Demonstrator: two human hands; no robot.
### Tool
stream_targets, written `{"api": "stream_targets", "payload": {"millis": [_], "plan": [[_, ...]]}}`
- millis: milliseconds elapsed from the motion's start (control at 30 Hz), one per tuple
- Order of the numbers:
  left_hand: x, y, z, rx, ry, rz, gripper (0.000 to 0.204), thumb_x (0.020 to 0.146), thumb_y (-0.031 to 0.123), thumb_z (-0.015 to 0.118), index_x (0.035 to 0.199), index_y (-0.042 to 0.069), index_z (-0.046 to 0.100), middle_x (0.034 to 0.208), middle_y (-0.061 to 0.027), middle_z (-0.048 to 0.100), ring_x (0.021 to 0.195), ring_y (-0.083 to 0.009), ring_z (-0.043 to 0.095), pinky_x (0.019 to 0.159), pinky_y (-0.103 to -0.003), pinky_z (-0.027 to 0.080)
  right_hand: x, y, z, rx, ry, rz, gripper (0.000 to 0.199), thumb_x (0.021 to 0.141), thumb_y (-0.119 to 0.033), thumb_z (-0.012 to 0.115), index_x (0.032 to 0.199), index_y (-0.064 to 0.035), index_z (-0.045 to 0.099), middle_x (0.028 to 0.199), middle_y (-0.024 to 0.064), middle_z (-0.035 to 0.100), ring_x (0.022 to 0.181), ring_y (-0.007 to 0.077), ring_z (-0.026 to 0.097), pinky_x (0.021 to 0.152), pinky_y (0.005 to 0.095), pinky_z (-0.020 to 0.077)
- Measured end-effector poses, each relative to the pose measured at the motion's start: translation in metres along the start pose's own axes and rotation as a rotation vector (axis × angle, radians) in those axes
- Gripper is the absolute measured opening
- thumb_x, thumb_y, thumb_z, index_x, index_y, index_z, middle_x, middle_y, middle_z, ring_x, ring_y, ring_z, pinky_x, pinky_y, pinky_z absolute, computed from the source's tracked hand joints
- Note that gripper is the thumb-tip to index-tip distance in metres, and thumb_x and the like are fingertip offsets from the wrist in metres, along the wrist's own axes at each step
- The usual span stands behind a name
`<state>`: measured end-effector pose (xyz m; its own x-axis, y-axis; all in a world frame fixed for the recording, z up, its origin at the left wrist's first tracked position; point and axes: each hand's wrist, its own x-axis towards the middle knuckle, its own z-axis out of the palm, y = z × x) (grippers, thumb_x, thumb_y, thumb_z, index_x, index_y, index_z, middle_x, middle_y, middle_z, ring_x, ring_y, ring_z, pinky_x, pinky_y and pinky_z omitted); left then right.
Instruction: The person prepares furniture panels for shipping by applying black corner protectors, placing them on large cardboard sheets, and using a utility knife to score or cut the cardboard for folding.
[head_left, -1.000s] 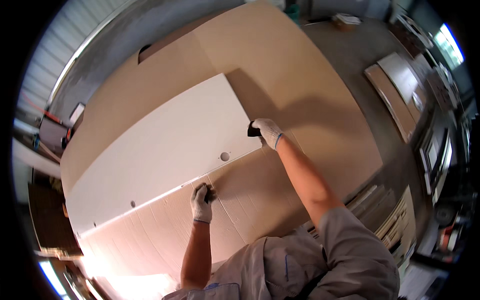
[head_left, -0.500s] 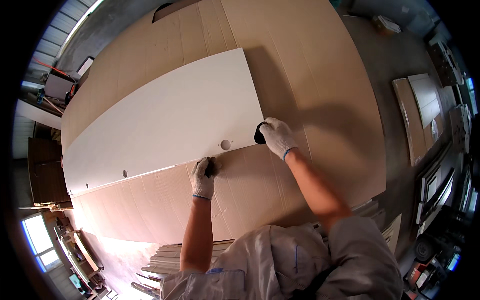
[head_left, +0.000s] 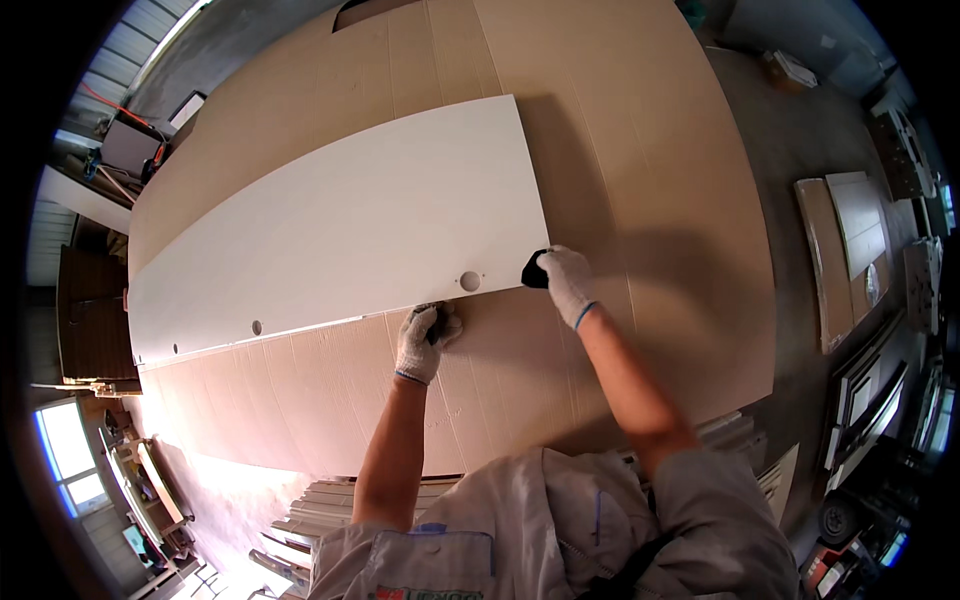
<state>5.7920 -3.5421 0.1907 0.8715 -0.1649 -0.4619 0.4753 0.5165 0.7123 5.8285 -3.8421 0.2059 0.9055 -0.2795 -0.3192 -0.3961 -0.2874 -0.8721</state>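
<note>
A long white panel (head_left: pixel 340 210) with round holes along its near edge lies on a large cardboard-covered surface. My right hand (head_left: pixel 568 280), in a white knit glove, is closed on a black cloth-like piece (head_left: pixel 535 269) and presses it to the panel's near right corner. At the near edge, left of the largest hole (head_left: pixel 470 281), my gloved left hand (head_left: pixel 422 342) has its fingers curled. Something dark shows in that hand, too hidden to name.
Brown cardboard (head_left: pixel 690 300) reaches well past the panel on the right and near sides. Flat boards (head_left: pixel 845 240) lie on the floor at right. Stacked long strips (head_left: pixel 330 505) sit below the near edge, and a dark brown cabinet (head_left: pixel 90 315) stands at left.
The whole view has shifted slightly, with the panel appearing a little further right. Both hands stay at nearly the same places on the panel, and the black piece is still in my right hand.
</note>
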Motion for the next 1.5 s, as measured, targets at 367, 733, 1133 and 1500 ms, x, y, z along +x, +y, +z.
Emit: {"api": "stream_targets", "payload": {"millis": [367, 733, 1133, 1500], "plan": [[0.012, -0.011, 0.001, -0.031, 0.019, -0.036, 0.023, 0.104, 0.021, 0.062, 0.121, 0.006, 0.067, 0.108, -0.0085, 0.071, 0.088, -0.0235, 0.072, 0.081, -0.043, 0.062, -0.035, 0.052, -0.006, -0.434, 0.389, -0.215, 0.053, 0.098, -0.019, 0.067, 0.145, 0.0014, 0.052, 0.139, 0.0294, 0.062, 0.125, 0.0475, 0.064, 0.109, 0.0519, 0.0537], [0.009, -0.008, -0.004, -0.022, 0.024, -0.052, 0.023, 0.104, 0.018, 0.063, 0.125, 0.008, 0.067, 0.110, -0.0083, 0.071, 0.093, -0.0234, 0.075, 0.088, -0.043, 0.066, -0.076, 0.014, -0.029, -0.574, 0.128, 0.072, 0.052, 0.092, -0.032, 0.077, 0.134, -0.0026, 0.070, 0.142, 0.0225, 0.061, 0.119, 0.0387, 0.069, 0.105, 0.0462, 0.0559], [0.008, -0.007, -0.003, -0.026, 0.041, -0.056, 0.025, 0.103, 0.016, 0.063, 0.125, 0.007, 0.067, 0.112, -0.0082, 0.072, 0.094, -0.0236, 0.076, 0.088, -0.043, 0.066, -0.045, 0.058, -0.005, -0.650, 0.102, -0.195, 0.036, 0.091, -0.029, 0.079, 0.117, -0.0048, 0.074, 0.118, 0.0206, 0.073, 0.111, 0.0424, 0.069, 0.097, 0.0521, 0.0564], [0.006, -0.008, -0.003, -0.007, 0.030, -0.056, 0.023, 0.103, 0.016, 0.061, 0.123, 0.006, 0.067, 0.110, -0.0078, 0.073, 0.093, -0.0233, 0.075, 0.087, -0.042, 0.065, -0.003, 0.044, -0.013, -0.658, -0.038, -0.249, 0.034, 0.088, -0.028, 0.081, 0.110, -0.0033, 0.074, 0.116, 0.0216, 0.073, 0.110, 0.0424, 0.069, 0.095, 0.0516, 0.0561]]}}
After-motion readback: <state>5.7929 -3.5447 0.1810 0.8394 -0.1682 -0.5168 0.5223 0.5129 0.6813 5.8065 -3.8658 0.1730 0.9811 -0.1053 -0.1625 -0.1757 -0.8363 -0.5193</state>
